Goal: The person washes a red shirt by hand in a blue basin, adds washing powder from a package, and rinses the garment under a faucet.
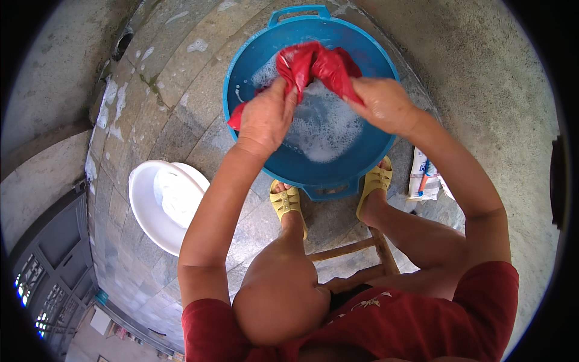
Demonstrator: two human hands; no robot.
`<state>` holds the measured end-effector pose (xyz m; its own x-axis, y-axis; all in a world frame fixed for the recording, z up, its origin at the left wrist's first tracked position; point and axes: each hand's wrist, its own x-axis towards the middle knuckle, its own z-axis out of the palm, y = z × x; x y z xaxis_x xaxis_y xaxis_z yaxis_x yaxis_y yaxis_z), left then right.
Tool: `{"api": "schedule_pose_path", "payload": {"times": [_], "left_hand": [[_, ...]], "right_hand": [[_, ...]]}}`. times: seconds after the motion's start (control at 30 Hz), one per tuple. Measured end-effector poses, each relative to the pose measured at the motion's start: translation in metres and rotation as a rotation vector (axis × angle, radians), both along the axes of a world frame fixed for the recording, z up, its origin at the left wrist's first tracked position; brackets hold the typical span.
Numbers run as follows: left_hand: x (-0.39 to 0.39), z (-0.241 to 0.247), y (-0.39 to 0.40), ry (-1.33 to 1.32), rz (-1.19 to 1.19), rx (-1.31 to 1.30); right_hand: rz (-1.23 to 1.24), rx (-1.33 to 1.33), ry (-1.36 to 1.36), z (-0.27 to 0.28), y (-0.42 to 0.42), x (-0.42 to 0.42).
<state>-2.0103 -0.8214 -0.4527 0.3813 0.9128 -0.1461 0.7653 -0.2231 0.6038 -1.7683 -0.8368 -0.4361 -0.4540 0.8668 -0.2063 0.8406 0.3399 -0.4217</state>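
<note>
A wet red cloth (312,65) is bunched between my two hands above a large blue plastic basin (366,154). My left hand (268,115) grips one part of it, and a loose end hangs out past the wrist over the basin's left rim. On the other side, my right hand (384,104) holds the cloth's right end, slightly blurred. Soapy water (323,131) with white foam lies in the bottom of the basin, below the cloth. Whether the cloth's far folds touch the water is hard to tell.
A white plastic basin (140,212) with white fabric (176,197) stands on the stone-tiled floor at left. Right of my sandalled feet lie a plastic packet (417,176) and a blue-and-orange brush (426,176). A wooden stool (384,253) is under me; a concrete wall (488,113) rises at right.
</note>
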Motion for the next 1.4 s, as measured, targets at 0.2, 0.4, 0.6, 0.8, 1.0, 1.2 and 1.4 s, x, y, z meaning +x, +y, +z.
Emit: {"api": "schedule_pose_path", "payload": {"times": [0.2,0.4,0.6,0.8,1.0,1.2,1.4], "left_hand": [[0.011,-0.137,-0.055,0.563,-0.378,-0.322],[0.021,-0.143,-0.066,0.481,-0.563,-0.449],[0.005,-0.118,-0.043,0.164,-0.137,-0.778],[-0.006,-0.026,-0.045,-1.276,0.591,-1.296],[-0.034,0.024,-0.06,-1.13,0.593,-0.893],[0.012,0.113,-0.059,-1.06,0.244,-0.938],[0.016,0.073,-0.04,-0.423,-0.573,-0.667]], "right_hand": [[0.146,-0.39,-0.473,-0.145,-0.052,-0.015],[0.183,-0.617,-0.51,-0.183,-0.051,-0.036],[0.03,-0.829,-0.192,-0.12,-0.027,-0.036],[-0.361,-0.525,0.294,-0.024,-0.051,-0.094],[-0.5,-0.833,0.86,-0.031,-0.028,-0.044],[-0.806,-1.571,1.487,-0.039,0.002,-0.065],[-0.068,-1.376,1.081,-0.022,0.063,-0.092]]}}
